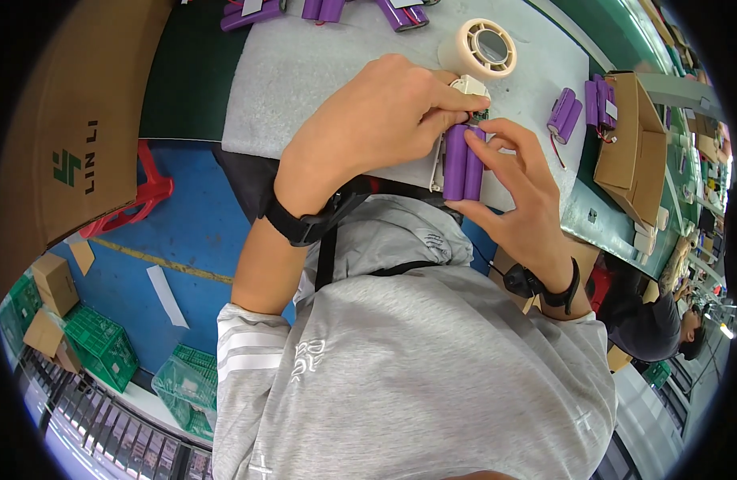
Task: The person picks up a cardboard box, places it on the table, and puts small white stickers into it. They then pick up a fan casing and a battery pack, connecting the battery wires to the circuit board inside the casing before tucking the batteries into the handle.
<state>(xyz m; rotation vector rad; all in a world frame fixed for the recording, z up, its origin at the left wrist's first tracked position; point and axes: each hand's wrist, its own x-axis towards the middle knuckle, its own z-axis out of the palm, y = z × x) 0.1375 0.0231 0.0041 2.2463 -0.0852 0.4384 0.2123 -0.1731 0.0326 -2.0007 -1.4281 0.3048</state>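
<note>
The grip of the right hand was clamped on a purple battery pack toward two o'clock. Whether the left hand gripped anything at the pack's twelve-o'clock end, I couldn't tell; a white casing there was partly hidden.

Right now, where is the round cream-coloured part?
In the head view, the round cream-coloured part lies right of centre near the top, on the pale mat, just beyond the left hand.

Green emblem, dark lettering on brown carton; white lettering on grey shirt
</note>
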